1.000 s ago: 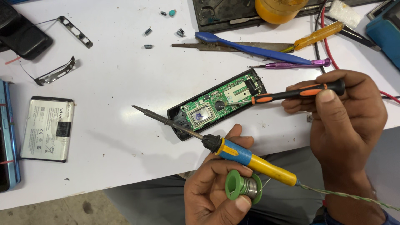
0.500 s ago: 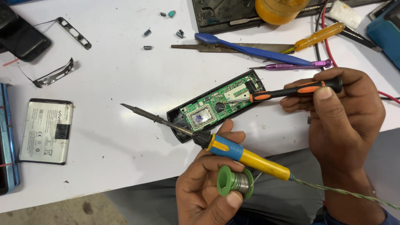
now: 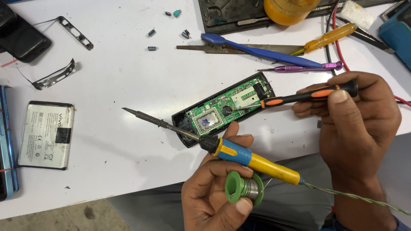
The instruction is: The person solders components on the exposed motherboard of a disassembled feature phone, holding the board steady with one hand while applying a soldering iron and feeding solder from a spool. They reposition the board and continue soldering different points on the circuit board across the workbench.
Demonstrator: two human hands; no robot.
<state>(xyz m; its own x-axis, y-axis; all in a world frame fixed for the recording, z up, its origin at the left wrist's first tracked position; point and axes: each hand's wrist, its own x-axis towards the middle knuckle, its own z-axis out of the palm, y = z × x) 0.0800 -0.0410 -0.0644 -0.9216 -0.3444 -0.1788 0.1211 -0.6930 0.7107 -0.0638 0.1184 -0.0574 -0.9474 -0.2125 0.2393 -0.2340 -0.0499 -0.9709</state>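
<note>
Green circuit board in its black plastic shell [image 3: 227, 108] lies near the white worktop's [image 3: 128, 81] front edge; right hand [image 3: 355, 124] pinches an orange-and-black screwdriver [image 3: 299, 97] on it, left hand [image 3: 218, 188] grips a blue-and-yellow soldering iron [image 3: 239, 153] and green solder spool [image 3: 242, 187].

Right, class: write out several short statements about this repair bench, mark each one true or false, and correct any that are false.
1. The left hand holds both a soldering iron and a green spool of solder wire. True.
2. The right hand holds a purple screwdriver. False: it holds a black and orange screwdriver; the purple screwdriver lies on the white table.
3. The soldering iron's tip rests on the green circuit board. False: the tip points away, left of the board, over bare table.
4. A flat phone battery lies at the left of the table. True.
5. The blue toothbrush lies untouched behind the board. True.
</note>
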